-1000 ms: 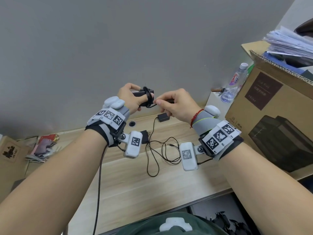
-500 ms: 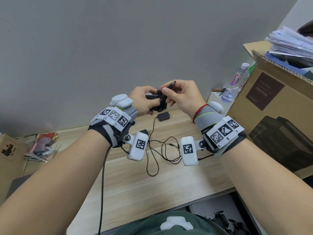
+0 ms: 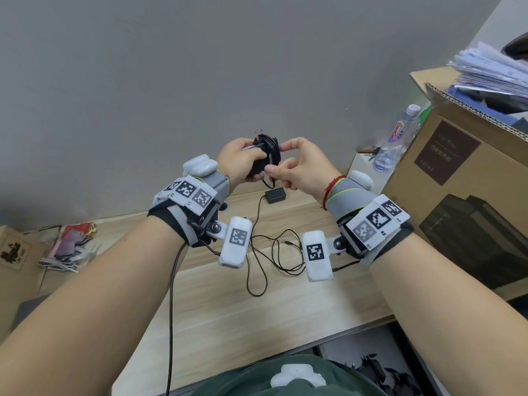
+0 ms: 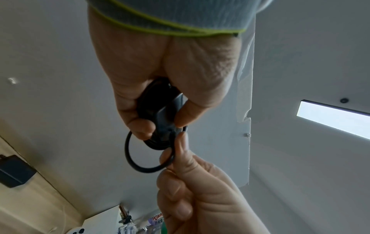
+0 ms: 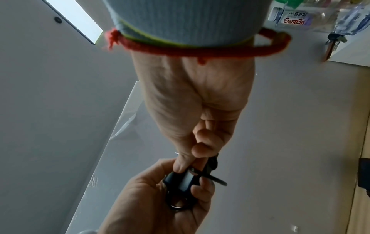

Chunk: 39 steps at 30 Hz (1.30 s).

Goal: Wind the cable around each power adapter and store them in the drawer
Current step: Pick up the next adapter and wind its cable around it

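My left hand [image 3: 243,161] grips a black power adapter [image 3: 261,155] held up in front of the wall, its two prongs pointing up. Black cable [image 3: 273,150] is wound round the adapter's body. My right hand [image 3: 288,167] pinches the cable's loose end beside the coils; in the left wrist view a last loop of cable [image 4: 140,158] hangs between both hands. In the right wrist view the adapter [image 5: 184,178] sits in the left palm under the right fingertips [image 5: 180,164]. A second black adapter [image 3: 275,195] lies on the wooden desk [image 3: 228,324], its thin cable [image 3: 274,252] sprawled loose.
A large cardboard box [image 3: 471,195] with papers on top stands at the right. A water bottle [image 3: 397,138] and keys [image 3: 368,151] sit beside it. Packets and a small box [image 3: 14,250] lie at the left. The drawer [image 3: 371,367] below the desk edge holds dark items.
Both hands rose and the adapter turned prongs-up. The right hand carried the cable end round the body, so more cable is wound and only a short loop hangs free.
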Tool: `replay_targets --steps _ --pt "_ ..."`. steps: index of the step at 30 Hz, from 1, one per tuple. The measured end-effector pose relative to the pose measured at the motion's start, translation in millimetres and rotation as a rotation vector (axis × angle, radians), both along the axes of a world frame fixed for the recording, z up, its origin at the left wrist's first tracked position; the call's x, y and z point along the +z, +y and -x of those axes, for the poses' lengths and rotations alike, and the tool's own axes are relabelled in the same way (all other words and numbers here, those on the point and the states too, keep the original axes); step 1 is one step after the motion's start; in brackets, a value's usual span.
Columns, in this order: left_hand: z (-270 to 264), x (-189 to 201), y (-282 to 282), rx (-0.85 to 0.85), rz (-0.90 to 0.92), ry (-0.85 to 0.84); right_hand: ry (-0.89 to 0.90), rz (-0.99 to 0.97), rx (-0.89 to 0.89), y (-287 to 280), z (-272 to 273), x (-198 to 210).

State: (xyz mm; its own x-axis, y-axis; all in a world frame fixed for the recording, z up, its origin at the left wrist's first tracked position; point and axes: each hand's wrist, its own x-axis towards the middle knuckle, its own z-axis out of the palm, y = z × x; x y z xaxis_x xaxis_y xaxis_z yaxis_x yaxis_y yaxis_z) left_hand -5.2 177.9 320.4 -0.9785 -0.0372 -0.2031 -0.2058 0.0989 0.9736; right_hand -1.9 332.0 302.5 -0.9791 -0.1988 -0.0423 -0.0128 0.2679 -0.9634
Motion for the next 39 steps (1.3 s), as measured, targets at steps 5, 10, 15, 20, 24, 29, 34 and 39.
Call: replay_targets --steps 5,10,15,20,24,29,34,39 --pt "-2 1 4 -0.021 0.075 0.018 0.041 -0.086 -0.099 4 6 4" --pt "-5 1 4 -0.066 0.107 0.047 0.202 -0.169 -0.242 3 8 2" --pt "-7 -1 5 -0.095 0.109 0.063 0.335 -0.274 -0.325 0 6 1" --pt "-12 0 9 -0.146 0.058 0.025 0.432 -0.215 -0.318 3 4 -2" --pt "-11 8 5 -0.067 0.066 0.007 0.378 -0.099 -0.16 9 7 -3" --pt "-8 12 -7 -0.019 -0.006 -0.076 0.345 0.09 -0.015 17 8 1" --pt "-12 9 -8 -0.096 0.106 0.002 0.349 0.133 0.026 18 10 3" --pt "-19 5 -6 -0.256 0.285 0.056 0.332 0.096 -0.148 17 13 -3"
